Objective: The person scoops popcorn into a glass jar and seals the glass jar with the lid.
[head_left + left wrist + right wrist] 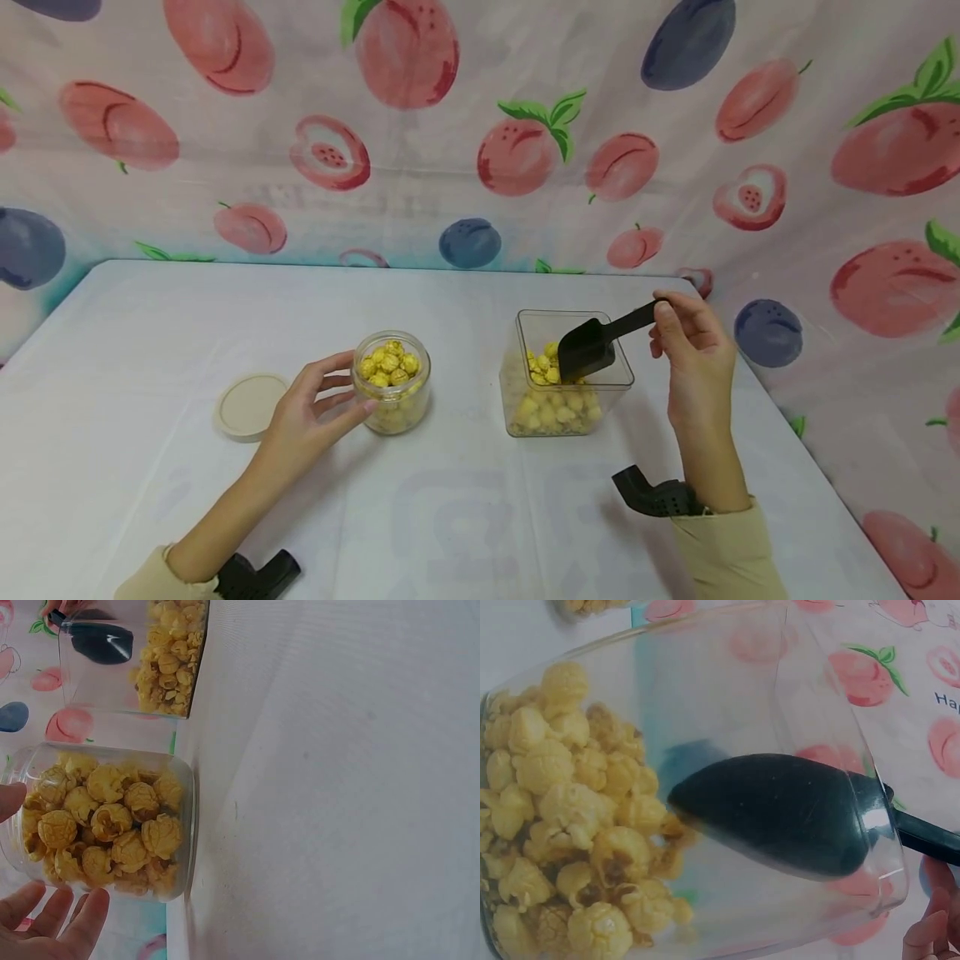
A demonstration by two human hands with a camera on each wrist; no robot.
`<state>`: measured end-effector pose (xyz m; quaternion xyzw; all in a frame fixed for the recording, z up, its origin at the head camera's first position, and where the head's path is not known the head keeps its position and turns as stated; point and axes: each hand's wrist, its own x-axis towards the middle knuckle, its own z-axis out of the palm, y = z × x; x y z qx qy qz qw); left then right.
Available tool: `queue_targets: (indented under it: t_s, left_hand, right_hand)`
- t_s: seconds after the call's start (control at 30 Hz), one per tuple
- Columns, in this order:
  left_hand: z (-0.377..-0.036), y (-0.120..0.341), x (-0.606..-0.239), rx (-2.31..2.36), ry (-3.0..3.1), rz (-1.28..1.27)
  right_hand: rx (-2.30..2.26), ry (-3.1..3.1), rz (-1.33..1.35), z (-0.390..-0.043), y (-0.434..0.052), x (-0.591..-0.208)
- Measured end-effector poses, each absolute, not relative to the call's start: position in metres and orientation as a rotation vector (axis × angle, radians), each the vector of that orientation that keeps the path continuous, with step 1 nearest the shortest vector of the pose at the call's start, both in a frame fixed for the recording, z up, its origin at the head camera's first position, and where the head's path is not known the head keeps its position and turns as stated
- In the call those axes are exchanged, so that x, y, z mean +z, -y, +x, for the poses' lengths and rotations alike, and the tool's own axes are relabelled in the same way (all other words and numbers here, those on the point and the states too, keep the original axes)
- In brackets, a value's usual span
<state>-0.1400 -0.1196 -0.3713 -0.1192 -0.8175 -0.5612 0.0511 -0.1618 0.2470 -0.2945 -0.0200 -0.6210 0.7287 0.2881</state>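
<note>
A pale white tabletop (pixel 465 517) carries everything, backed by a hanging cloth printed with peaches and plums (pixel 525 125); taking the small round clear glass jar (pixel 392 382) as landmark, a round beige lid (pixel 251 405) lies flat well to its left, and a square clear plastic tub (pixel 558 385) stands to its right, apart from it. The head view alone shows the lid and both sleeves; the right wrist view alone shows the black plastic scoop (pixel 780 814) close up, its bowl inside the tub above the yellow popcorn (pixel 570 825). The jar is heaped to its open mouth with popcorn and the tub is about half full; the left hand (pixel 311 410) cups the jar's left side with spread fingers (pixel 82 926) curved loosely, and the right hand (pixel 693 354), right of the tub, has its grip pinching the scoop's handle.
</note>
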Motion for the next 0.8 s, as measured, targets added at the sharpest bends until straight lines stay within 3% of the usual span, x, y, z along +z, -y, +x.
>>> queue_targets:
  t_s: [0.8]
  left_hand:
    - [-0.141,0.119,-0.374,-1.711,2.487,-0.363]
  right_hand:
    - [1.912,2.199,-0.08,-0.168,-0.262,-0.309]
